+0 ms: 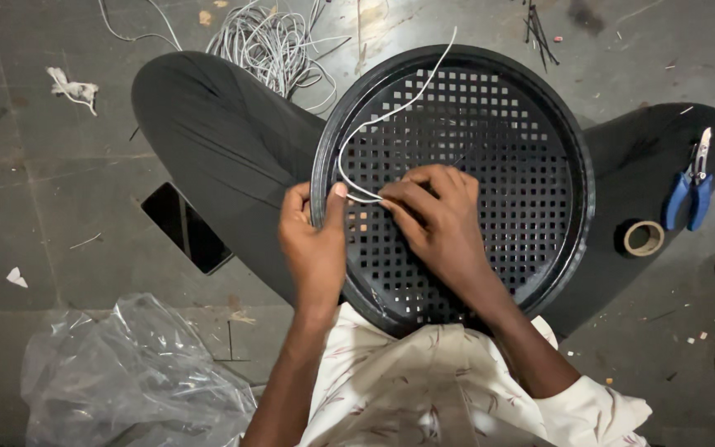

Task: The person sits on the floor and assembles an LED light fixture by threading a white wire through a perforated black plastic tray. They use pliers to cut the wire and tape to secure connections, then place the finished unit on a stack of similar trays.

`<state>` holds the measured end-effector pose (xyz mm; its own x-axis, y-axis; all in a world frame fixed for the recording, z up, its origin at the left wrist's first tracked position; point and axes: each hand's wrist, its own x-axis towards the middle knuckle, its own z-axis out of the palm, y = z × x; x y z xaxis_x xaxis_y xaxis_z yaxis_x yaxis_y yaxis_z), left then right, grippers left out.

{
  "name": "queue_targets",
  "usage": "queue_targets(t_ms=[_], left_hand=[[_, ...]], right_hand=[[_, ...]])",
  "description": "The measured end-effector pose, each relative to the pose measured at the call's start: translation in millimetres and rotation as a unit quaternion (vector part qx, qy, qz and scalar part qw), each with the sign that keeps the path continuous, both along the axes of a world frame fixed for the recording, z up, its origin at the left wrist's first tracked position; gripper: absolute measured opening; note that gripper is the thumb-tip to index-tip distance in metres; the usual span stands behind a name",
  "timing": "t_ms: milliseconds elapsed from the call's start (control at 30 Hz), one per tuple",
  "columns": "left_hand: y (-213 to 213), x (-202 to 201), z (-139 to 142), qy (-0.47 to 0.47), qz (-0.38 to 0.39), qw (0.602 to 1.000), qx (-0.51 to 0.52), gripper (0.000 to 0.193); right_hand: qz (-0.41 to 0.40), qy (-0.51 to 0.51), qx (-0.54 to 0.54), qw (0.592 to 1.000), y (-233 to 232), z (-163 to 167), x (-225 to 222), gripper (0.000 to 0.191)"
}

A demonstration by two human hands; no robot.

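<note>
pinched in the grip of the right hand (436, 219) is a thin white wire (390, 112), fingertips pressed together on it at the face of a round black perforated grille (498, 165); the grille's left rim is clasped by the left hand (314, 240), thumb pressed against the wire's loop; the grille is propped across the person's dark-trousered lap; blue-handled pliers (690, 192) are laid on the right knee; a tape roll (644, 238), a dark phone (186, 228) and a clear plastic bag (138, 377) are left on the floor.
</note>
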<state>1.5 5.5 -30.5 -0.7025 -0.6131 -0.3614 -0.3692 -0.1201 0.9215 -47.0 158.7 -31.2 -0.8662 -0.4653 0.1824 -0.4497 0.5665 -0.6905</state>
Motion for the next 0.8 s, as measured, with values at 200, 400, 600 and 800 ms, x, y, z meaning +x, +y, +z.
queue_targets(t_ms=[200, 400, 600, 800], left_hand=[[2, 4, 1, -0.034, 0.030, 0.999, 0.014, 0.020], [0, 5, 3, -0.006, 0.050, 0.997, 0.063, 0.019], [3, 10, 0, 0.117, 0.050, 0.989, 0.075, 0.028], [11, 26, -8, 0.125, 0.100, 0.980, 0.116, 0.027]], right_hand=[[0.019, 0.005, -0.003, 1.000, 2, -5, -4, 0.023], [0.037, -0.005, -0.021, 0.999, 1, -7, -6, 0.037], [0.068, -0.002, -0.027, 0.997, -5, -6, -8, 0.043], [0.074, 0.011, -0.030, 0.997, 0, -5, -2, 0.046]])
